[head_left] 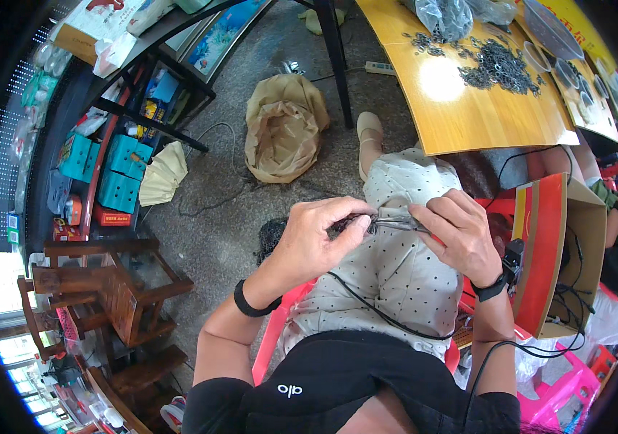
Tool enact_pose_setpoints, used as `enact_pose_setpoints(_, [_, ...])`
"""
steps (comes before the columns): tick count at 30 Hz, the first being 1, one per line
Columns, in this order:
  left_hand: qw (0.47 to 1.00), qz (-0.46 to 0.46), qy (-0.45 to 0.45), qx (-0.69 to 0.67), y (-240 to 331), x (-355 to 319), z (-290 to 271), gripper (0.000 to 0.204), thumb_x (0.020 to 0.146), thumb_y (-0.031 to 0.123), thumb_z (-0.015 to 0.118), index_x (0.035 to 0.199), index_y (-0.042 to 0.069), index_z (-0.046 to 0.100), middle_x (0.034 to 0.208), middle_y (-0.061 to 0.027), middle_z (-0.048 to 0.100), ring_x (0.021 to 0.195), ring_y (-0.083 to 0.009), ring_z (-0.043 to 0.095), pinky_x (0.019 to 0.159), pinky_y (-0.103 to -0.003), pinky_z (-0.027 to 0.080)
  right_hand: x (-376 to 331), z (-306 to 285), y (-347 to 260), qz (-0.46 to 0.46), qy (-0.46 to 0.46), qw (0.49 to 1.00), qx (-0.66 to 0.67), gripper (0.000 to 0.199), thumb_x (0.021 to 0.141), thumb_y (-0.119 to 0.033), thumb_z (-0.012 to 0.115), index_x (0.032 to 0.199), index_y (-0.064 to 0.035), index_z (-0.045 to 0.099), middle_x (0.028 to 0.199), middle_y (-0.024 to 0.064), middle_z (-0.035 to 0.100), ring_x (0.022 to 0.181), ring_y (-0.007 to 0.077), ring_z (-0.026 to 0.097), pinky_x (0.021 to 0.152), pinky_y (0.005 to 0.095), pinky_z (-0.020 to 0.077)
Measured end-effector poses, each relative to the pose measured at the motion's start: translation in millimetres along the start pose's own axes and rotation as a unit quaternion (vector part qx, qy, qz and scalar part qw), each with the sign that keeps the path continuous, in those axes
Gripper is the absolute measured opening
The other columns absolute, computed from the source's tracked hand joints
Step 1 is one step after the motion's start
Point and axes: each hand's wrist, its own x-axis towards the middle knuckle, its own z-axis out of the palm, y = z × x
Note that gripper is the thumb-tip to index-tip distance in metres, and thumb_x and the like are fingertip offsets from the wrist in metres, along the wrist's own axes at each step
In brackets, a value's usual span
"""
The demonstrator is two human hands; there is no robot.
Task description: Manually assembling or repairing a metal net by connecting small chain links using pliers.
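Observation:
Above my lap, my left hand [327,235] is closed, its thumb and fingers pinching a dark bundle of small linked pieces [342,226]. My right hand [461,235] is wrapped round a pair of metal pliers [394,223]. The jaws of the pliers point left and meet the dark bundle at my left fingertips. Exactly what the jaws grip is too small to make out. Behind my left wrist hangs or lies a black, chain-like mass [271,237], partly hidden by the hand.
A wooden table [388,43] at the far right bears a heap of small dark rings [501,66] and plastic bowls [537,56]. On the floor ahead stands an open brown bag [287,130]. A cardboard box [584,239] with cables is at my right, a wooden stool [124,289] at left.

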Motion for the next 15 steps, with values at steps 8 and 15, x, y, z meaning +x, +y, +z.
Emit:
enact_pose_setpoints(8, [0.991,0.049,0.027,0.118,4.9,-0.6,1.8,0.016,0.082,0.005,0.064,0.096,0.000,0.071,0.077,-0.0101,0.069,0.067,-0.0125,0.067,0.060,-0.025,0.051,-0.4,3.7,-1.7,-0.011,-0.008,0.999,-0.033,0.045,0.058,-0.008,0.075,0.101,-0.0052,0.064,0.079,0.0041,0.050,0.069,0.0210,0.051,0.060,0.0347,0.0427])
enact_pose_setpoints(15, [0.992,0.001,0.046,0.115,4.4,-2.9,7.5,0.012,0.082,0.003,0.064,0.093,0.000,0.068,0.073,-0.0101,0.068,0.066,-0.0121,0.069,0.058,-0.024,0.052,1.0,3.7,-5.0,-0.032,0.001,0.997,-0.068,0.044,0.061,-0.010,0.073,0.103,-0.0060,0.063,0.078,0.0020,0.047,0.069,0.0184,0.048,0.059,0.0328,0.0396])
